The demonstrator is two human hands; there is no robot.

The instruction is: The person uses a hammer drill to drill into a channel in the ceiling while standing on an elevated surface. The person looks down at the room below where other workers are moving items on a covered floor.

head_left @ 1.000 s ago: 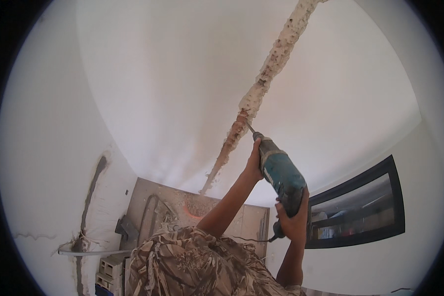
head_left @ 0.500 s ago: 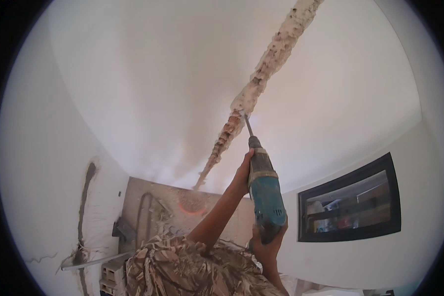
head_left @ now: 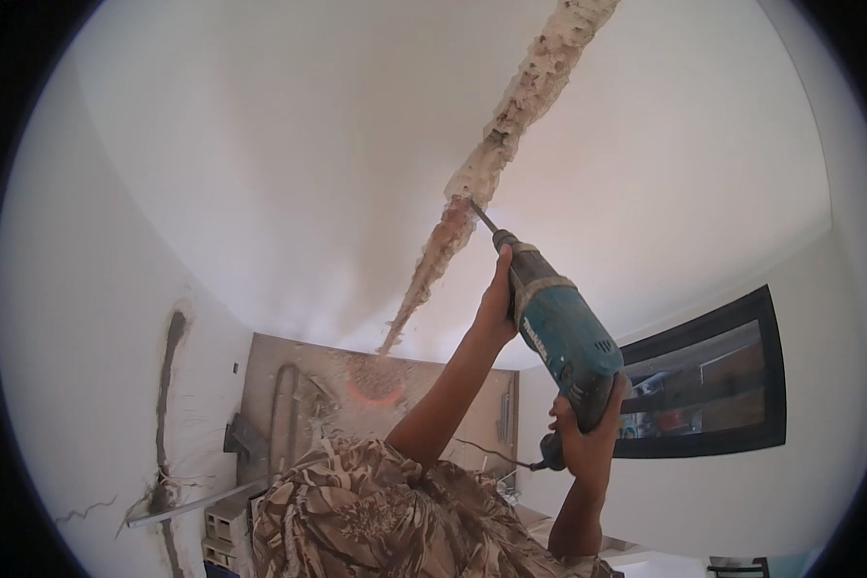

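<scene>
Both my hands hold a teal and black rotary hammer drill (head_left: 570, 332), tilted with its front end up and to the left. My left hand (head_left: 497, 301) is closed around the front of its body, just behind the chuck. At the back, my right hand (head_left: 595, 438) grips the rear handle, with the power cord (head_left: 496, 453) hanging off below it. The steel bit (head_left: 485, 218) touches the edge of a rough groove (head_left: 496, 144) cut in the white plastered surface (head_left: 356, 173). Reddish brick shows in the groove's lower part; its upper part looks pale and crumbly.
A dark-framed window (head_left: 771, 385) is at the right. On the left wall runs another dark vertical groove (head_left: 167, 385) with loose wires. Below lie a dusty brown area (head_left: 303, 414), a long metal strip (head_left: 197, 506) and hollow blocks (head_left: 223, 525).
The drill's rear end has swung to the right along with my right hand, so it slants more. Its bit stays near the same spot in the groove. My left hand shifted slightly up and right.
</scene>
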